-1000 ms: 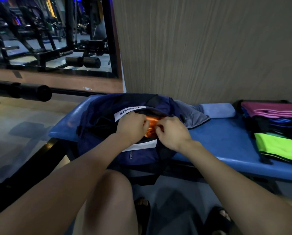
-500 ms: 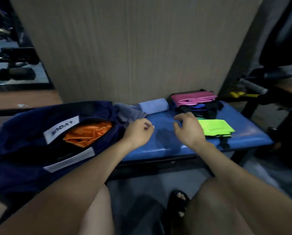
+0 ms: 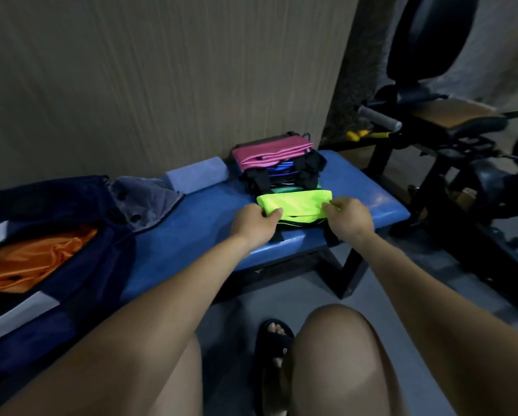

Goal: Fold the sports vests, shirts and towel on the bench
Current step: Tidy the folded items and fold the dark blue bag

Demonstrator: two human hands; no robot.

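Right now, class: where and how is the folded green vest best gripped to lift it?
Pinch the green vest at its two short ends, from the near side, as the left hand and right hand do; it lies flat and wide across the bench, so support at both ends likely keeps the fold.

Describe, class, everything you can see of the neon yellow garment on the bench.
The neon yellow garment is folded into a flat rectangle of thin, smooth, sporty-looking fabric, with dark trim showing along its near edge. It lies on the blue bench near the front edge, just in front of a stack of folded clothes topped in pink. The left hand grips its left end, thumb on top, and the right hand pinches its right end.
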